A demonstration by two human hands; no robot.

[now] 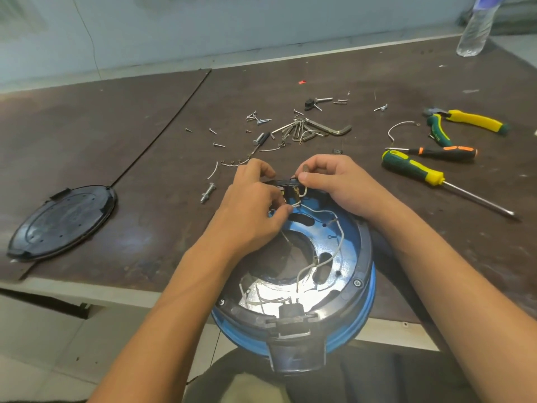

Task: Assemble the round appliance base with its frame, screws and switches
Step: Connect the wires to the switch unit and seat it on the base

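Observation:
The round blue appliance base (343, 248) lies upside down, half on the table's front edge, with a black frame ring (366, 257) around it and white wires (319, 263) inside. My left hand (252, 205) pinches a wire end by the switch block (293, 189) at the far rim. My right hand (337, 181) pinches a small metal part at that same far rim. A black plug socket (292, 312) sits at the near rim. Loose screws (258, 119) lie scattered beyond the hands.
A black round cover plate (62, 221) lies at the left. Hex keys (313, 129), a bolt (207, 192), pliers (465, 123) and two screwdrivers (418, 170) lie behind and to the right. A plastic bottle (476, 27) stands far right.

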